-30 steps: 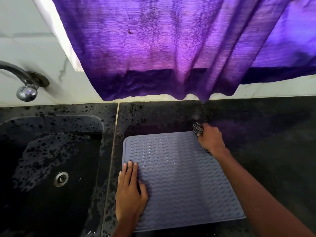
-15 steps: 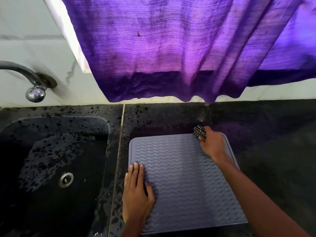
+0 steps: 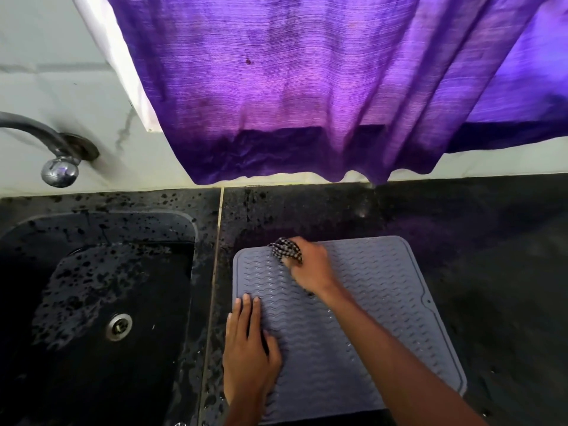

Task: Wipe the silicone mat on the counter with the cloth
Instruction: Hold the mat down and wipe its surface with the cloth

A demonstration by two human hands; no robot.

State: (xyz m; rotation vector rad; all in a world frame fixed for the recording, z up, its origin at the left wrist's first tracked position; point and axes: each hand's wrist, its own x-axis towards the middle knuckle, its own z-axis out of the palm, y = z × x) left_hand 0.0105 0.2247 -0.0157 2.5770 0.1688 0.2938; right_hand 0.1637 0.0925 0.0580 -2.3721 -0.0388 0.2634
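Black speckled stone counter [image 3: 461, 241] fills the lower half of the view, wet with droplets. A dark sink [image 3: 101, 229] lies at 9 o'clock, with a chrome tap [image 3: 58, 170] above it at 10 o'clock. A purple curtain [image 3: 307, 103] hangs across the wall at 12 o'clock.

The grey silicone mat [image 3: 384, 302] lies flat on the counter at centre, just right of the seam beside the sink. The right hand [image 3: 310, 265] is clenched around the balled checked cloth [image 3: 284, 249] and presses it onto the mat. The left hand [image 3: 249, 348] lies flat with straight fingers on the mat's near-left part, at about 7 o'clock, pinning it down.

A second ago the cloth sat at the mat's far right corner, about 1 o'clock. Now it is near the far left corner, about 11 o'clock. The left hand has kept its place. That reads as one stroke carried along the far edge, so the far strip is likely done while the middle and near bands look still to be wiped.

The cloth is close to the mat's raised left rim, so little room remains toward 9 o'clock. Beyond the rim come the seam and then the sink. Toward 3 o'clock and 6 o'clock the ribbed surface is open. The curtain hem hangs near the wall, apart from the mat.
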